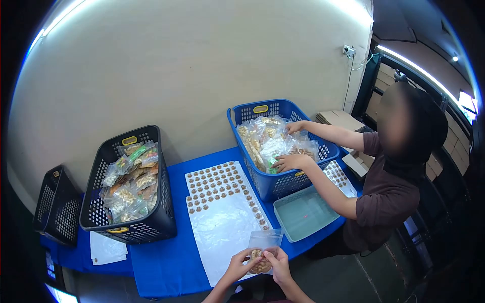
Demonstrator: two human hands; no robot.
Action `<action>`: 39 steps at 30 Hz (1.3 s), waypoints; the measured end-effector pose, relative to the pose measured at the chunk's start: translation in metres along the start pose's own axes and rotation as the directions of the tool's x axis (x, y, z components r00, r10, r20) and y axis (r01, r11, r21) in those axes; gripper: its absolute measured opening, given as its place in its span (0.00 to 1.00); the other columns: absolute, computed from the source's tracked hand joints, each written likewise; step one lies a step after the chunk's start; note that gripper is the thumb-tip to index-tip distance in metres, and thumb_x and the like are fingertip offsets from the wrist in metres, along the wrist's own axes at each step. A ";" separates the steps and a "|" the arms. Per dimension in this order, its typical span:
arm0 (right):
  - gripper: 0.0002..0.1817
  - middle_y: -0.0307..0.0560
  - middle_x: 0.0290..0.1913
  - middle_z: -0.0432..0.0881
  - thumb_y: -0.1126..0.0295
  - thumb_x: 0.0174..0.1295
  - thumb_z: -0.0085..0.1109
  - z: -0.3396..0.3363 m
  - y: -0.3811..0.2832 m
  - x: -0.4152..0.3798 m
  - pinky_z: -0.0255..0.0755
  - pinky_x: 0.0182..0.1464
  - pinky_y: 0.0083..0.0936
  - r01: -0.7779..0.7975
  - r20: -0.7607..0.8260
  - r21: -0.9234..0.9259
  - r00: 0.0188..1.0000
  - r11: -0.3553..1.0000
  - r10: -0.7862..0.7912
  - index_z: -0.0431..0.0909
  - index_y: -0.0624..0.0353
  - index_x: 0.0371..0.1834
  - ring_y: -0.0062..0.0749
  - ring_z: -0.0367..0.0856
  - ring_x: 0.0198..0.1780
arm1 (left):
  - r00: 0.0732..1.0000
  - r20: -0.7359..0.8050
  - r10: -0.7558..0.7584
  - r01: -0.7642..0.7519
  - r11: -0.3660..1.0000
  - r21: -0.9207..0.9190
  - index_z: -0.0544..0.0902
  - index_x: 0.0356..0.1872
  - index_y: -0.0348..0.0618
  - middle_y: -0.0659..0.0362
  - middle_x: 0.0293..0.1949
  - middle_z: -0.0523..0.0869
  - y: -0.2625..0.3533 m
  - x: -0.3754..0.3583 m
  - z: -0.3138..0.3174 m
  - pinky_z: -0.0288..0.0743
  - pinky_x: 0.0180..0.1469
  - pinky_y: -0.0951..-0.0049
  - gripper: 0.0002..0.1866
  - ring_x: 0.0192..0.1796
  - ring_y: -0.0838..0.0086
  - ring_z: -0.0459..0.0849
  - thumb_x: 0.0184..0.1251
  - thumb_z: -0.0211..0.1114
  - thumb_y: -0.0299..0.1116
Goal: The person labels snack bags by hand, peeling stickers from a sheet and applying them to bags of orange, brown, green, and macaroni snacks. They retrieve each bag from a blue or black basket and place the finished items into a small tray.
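My left hand (241, 264) and my right hand (277, 263) hold a small clear bag (265, 239) between them at the table's front edge. Light brown pieces fill its lower part, and its upper part is see-through and bare. Both thumbs press on the front of the bag near a round spot. Just beyond my hands lie white sheets (217, 230) with rows of round brown stickers (214, 180) along the top and right side.
A co-worker (391, 187) on the right has both hands in a blue basket (283, 186) of filled bags. A pale green tray (305, 214) is in front. A black basket (166, 202) of bags and a smaller black basket (65, 214) stand left on the blue cloth (161, 270).
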State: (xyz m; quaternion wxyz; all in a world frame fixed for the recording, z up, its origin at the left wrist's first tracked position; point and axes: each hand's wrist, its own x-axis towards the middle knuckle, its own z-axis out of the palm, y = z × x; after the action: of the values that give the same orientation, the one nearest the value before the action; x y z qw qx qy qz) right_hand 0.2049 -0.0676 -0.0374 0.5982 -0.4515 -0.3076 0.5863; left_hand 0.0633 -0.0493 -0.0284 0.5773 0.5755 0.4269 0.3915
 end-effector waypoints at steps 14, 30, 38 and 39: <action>0.06 0.40 0.32 0.77 0.73 0.57 0.56 0.005 0.006 0.000 0.68 0.40 0.15 0.119 -0.020 -0.122 0.992 0.985 -0.123 0.74 0.65 0.33 0.17 0.74 0.34 | 0.983 -0.186 0.006 -0.021 0.996 -0.082 0.79 0.39 0.35 0.59 0.33 0.81 -0.017 0.002 0.007 0.71 0.39 0.81 0.13 0.36 0.81 0.77 0.59 0.61 0.35; 0.11 0.40 0.33 0.75 0.77 0.52 0.60 -0.024 -0.034 0.038 0.69 0.43 0.16 0.095 0.199 -0.102 0.977 0.990 -0.073 0.70 0.64 0.37 0.19 0.74 0.38 | 0.958 -0.284 -0.025 -0.039 0.975 -0.219 0.79 0.37 0.32 0.60 0.30 0.82 0.002 0.037 0.040 0.74 0.34 0.83 0.12 0.32 0.82 0.79 0.58 0.63 0.32; 0.11 0.42 0.37 0.77 0.73 0.56 0.57 -0.069 -0.071 0.071 0.69 0.42 0.16 0.064 0.187 -0.096 0.981 0.993 -0.045 0.72 0.68 0.39 0.19 0.74 0.39 | 0.964 -0.259 -0.058 0.005 0.979 -0.202 0.79 0.37 0.32 0.60 0.29 0.82 0.015 0.081 0.079 0.72 0.30 0.86 0.13 0.29 0.85 0.77 0.60 0.61 0.35; 0.10 0.43 0.37 0.77 0.73 0.57 0.56 -0.075 -0.077 0.074 0.69 0.42 0.16 0.045 0.184 -0.072 0.982 0.996 -0.031 0.72 0.68 0.39 0.19 0.74 0.39 | 0.972 -0.229 -0.061 0.013 0.978 -0.207 0.79 0.37 0.32 0.60 0.29 0.82 0.016 0.087 0.082 0.72 0.29 0.86 0.13 0.28 0.85 0.77 0.60 0.60 0.35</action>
State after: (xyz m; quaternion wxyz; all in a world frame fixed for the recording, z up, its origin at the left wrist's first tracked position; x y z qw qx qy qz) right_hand 0.3138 -0.0012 -0.0105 0.5610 -0.4121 -0.3917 0.6017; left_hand 0.1700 0.0058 -0.0181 0.5860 0.4551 0.4603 0.4874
